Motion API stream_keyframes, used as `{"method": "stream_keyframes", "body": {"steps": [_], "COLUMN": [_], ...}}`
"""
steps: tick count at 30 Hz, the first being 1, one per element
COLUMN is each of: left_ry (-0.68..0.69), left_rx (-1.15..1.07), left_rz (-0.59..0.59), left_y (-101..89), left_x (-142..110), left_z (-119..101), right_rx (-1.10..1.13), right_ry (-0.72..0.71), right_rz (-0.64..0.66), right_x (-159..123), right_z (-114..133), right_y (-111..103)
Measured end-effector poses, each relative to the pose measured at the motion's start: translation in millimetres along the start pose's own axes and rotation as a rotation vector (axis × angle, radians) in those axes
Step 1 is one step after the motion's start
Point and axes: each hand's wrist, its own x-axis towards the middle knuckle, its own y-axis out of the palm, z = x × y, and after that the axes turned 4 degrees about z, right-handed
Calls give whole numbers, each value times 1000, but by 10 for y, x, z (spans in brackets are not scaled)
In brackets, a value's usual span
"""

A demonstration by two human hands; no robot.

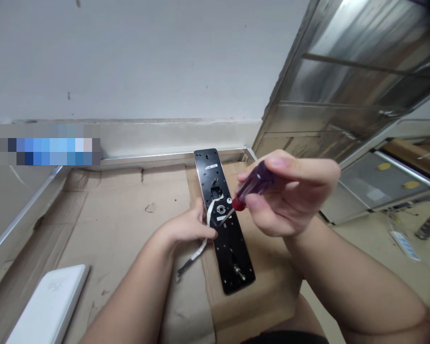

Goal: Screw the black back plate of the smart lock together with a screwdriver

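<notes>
Head view: the right hand [290, 196] is closed around the screwdriver [255, 184], its digits pressing the purple handle from both sides just above the red collar, with the palm partly turned to the camera. The thin shaft slants down and left over the black panel [232, 248]; whether its tip touches the surface I cannot tell.

The left hand [191, 223] is at the panel's left edge, its thumb reaching over the edge beside the white cable [210, 212] and the forefinger standing apart from it, farther up the edge. Its other fingers are hidden, so I cannot tell whether they grip.

The long panel lies on the brown cardboard [251, 306], running from the far end down toward the person. The cable curves from the panel's middle and passes by the thumb, its dark end lying to the left. Well apart, at lower left, rests a white slab [50, 303]
</notes>
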Motion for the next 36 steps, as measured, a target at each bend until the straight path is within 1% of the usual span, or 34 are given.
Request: {"method": "stream_keyframes", "body": {"steps": [2, 5, 7, 10, 12, 13, 14, 16, 17, 18, 19, 20, 22, 23, 24, 26, 29, 33, 36], "left_ry": [-54, -111, -132, -101, -61, -55, -64, -100, -115, -123, -117, -97, -35, -4, 22, 56, 82, 87, 78], "left_rx": [69, 88, 65, 11, -23, -33, -36, -36, -45, -66, -98, -134, -188, -196, -189, -167, -151, -141, -129], "left_rz": [8, 67, 112, 229, 301, 322, 337, 352, 337, 297, 219, 108, -121, -203, -249, -262, -223, -147, -127], "left_y": [21, 26, 15, 2, -4, -9, -18, -41, -52, -59, -58, -50, -10, 18, 46, 94, 121, 125, 154], "left_x": [-10, -25, -38, -66, -86, -94, -100, -95, -83, -64, -37, -5, 67, 100, 128, 163, 165, 136, 119], "left_z": [-16, -42, -42, -30, -31, -37, -46, -69, -81, -91, -98, -101, -98, -92, -83, -61, -22, 11, -4], "right_rx": [38, 53, 20, -18, 24, 69, 123, 237, 287, 330, 364, 390, 435, 453, 466, 485, 499, 485, 460], "right_ry": [63, 234, 319, 329, 362, 418, 509, 764, 894, 1005, 1088, 1143, 1202, 1217, 1226, 1233, 1239, 1257, 1242], "right_rz": [-87, -188, -178, -106, -66, -64, -78, -136, -165, -183, -191, -189, -160, -141, -124, -82, -23, 58, 99], "right_x": [-19, -54, -92, -175, -227, -245, -256, -256, -250, -243, -239, -241, -267, -289, -314, -362, -387, -335, -305], "right_z": [-28, -113, -218, -434, -559, -601, -626, -631, -620, -607, -596, -590, -596, -606, -618, -637, -633, -572, -535], "right_y": [-11, -46, -95, -185, -223, -227, -220, -173, -138, -99, -60, -22, 43, 70, 93, 126, 151, 151, 146]}}
